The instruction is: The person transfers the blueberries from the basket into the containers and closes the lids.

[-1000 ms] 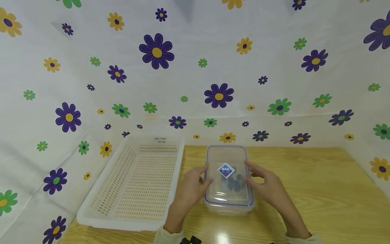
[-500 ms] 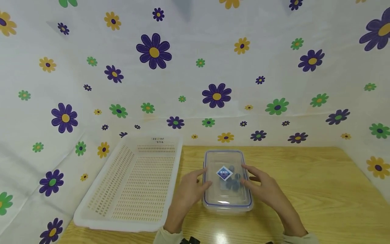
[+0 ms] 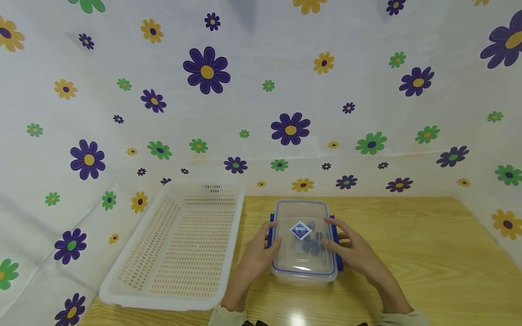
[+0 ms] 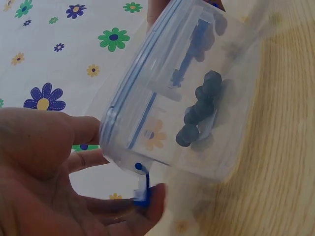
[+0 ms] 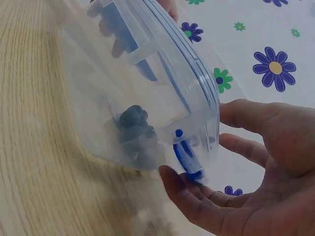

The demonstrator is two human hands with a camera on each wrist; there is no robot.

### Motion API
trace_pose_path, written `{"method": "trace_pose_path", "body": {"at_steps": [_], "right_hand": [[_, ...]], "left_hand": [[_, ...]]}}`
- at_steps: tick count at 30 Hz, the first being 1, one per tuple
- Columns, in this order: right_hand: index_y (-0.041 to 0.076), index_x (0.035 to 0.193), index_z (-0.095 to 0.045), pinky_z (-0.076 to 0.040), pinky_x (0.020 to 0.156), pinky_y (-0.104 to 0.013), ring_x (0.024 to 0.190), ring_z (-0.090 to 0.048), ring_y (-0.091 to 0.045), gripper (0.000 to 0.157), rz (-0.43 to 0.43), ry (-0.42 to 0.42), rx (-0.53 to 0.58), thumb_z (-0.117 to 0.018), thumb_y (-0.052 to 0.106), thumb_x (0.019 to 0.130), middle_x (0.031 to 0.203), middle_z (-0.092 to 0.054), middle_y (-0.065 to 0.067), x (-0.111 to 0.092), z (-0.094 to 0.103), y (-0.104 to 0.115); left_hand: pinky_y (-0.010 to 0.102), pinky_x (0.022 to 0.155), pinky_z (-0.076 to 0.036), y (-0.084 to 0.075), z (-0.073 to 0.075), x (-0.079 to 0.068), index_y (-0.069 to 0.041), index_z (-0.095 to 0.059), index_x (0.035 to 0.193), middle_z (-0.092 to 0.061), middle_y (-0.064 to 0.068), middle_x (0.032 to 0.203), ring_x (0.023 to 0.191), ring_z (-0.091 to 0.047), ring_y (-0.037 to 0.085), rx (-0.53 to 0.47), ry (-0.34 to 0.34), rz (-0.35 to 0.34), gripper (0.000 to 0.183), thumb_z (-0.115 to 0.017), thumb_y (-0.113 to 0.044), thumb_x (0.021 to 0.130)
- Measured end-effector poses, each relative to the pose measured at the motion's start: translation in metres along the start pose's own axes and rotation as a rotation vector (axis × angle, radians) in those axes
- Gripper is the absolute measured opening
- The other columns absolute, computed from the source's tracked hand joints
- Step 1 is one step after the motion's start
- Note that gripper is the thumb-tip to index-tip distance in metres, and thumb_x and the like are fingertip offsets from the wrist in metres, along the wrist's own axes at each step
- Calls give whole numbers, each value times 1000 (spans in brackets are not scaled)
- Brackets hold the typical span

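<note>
A clear plastic food container with a blue seal line and a diamond label sits on the table between both hands. Inside it are several dark blue round pieces, like berries. My left hand holds the left side, thumb at the lid's edge and fingers curled under the blue side latch, which sticks outward. On the other side my right hand mirrors this, its fingertips beneath the right latch, also swung out from the wall. Seen from above, the lid lies on the container.
A large white perforated basket stands at the left, close beside my left forearm. Wood-grain table extends to the right. A white flower-patterned cloth rises behind the table and along both sides.
The blue latches on both sides have swung outward and now show plainly beside the lid. My hands stay at the container's sides. Small shifts of the whole view come from the head.
</note>
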State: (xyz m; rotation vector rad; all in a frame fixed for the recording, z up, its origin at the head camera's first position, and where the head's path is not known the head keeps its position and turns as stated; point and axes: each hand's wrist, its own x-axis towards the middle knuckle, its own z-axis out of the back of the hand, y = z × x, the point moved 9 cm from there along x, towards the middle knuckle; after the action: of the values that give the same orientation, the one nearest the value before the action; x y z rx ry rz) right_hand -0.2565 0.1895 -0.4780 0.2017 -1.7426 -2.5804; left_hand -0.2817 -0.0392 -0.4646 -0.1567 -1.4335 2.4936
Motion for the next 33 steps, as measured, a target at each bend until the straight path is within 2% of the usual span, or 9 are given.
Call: {"method": "trace_pose_path", "body": {"at_steps": [3, 7, 8, 10, 14, 20, 24, 27, 33], "right_hand": [[13, 155, -44, -60, 82, -51, 119, -59, -53, 65, 2, -47, -89, -71, 30, 99, 148, -42, -36, 0, 3, 4], [12, 152, -47, -62, 77, -46, 117, -60, -51, 63, -10, -103, -113, -74, 25, 96, 145, -47, -33, 0, 5, 6], [12, 151, -48, -62, 77, -45, 116, -61, -50, 63, -9, -120, -120, -75, 24, 95, 144, -48, -32, -1, 5, 7], [11, 150, -48, -62, 77, -45, 116, -61, -50, 63, -5, -149, -138, -76, 22, 95, 145, -48, -32, -2, 6, 8], [8, 148, -51, -62, 76, -46, 114, -63, -50, 61, 22, -193, -178, -76, 21, 95, 145, -50, -32, -4, 7, 13], [3, 148, -52, -61, 80, -47, 113, -65, -47, 58, 71, -238, -284, -73, 19, 96, 143, -54, -29, -10, 6, 27], [1, 146, -54, -61, 80, -47, 112, -66, -47, 54, 75, -256, -356, -71, 19, 97, 137, -59, -30, -12, 5, 33], [0, 142, -58, -61, 80, -47, 111, -66, -47, 49, 79, -259, -399, -69, 18, 98, 134, -61, -30, -12, 4, 35], [1, 139, -62, -61, 79, -47, 112, -66, -47, 45, 72, -256, -423, -68, 17, 98, 135, -60, -31, -9, 2, 35]], "left_hand": [[51, 83, -59, -4, 5, 1, -7, -57, 143, -61, 26, 129, 105, -66, 37, 85, -62, -35, 45, -63, -20, 101], [30, 64, -55, -8, 8, 1, -1, -64, 135, -61, 20, 119, 80, -59, 19, 143, -130, -76, 42, -68, -14, 96], [26, 60, -53, -9, 8, 1, 0, -65, 134, -62, 19, 119, 76, -58, 18, 140, -139, -89, 41, -69, -13, 95], [22, 60, -52, -12, 9, 0, 1, -66, 131, -63, 21, 122, 79, -61, 19, 148, -163, -115, 40, -71, -12, 94], [24, 66, -56, -15, 8, -2, 2, -68, 128, -65, 23, 127, 89, -67, 26, 162, -198, -155, 39, -72, -11, 92], [25, 67, -56, -18, 8, -2, 3, -71, 125, -69, 22, 122, 85, -67, 24, 201, -262, -171, 38, -72, -9, 89], [37, 79, -61, -25, 5, -1, 6, -71, 124, -68, 24, 124, 98, -70, 31, 242, -275, -197, 37, -71, -8, 89], [45, 90, -58, -27, 5, -1, 6, -71, 123, -68, 25, 126, 111, -68, 37, 261, -286, -204, 37, -70, -7, 89], [49, 97, -54, -27, 4, 0, 5, -71, 124, -68, 22, 127, 116, -66, 39, 316, -303, -179, 37, -70, -9, 90]]}}
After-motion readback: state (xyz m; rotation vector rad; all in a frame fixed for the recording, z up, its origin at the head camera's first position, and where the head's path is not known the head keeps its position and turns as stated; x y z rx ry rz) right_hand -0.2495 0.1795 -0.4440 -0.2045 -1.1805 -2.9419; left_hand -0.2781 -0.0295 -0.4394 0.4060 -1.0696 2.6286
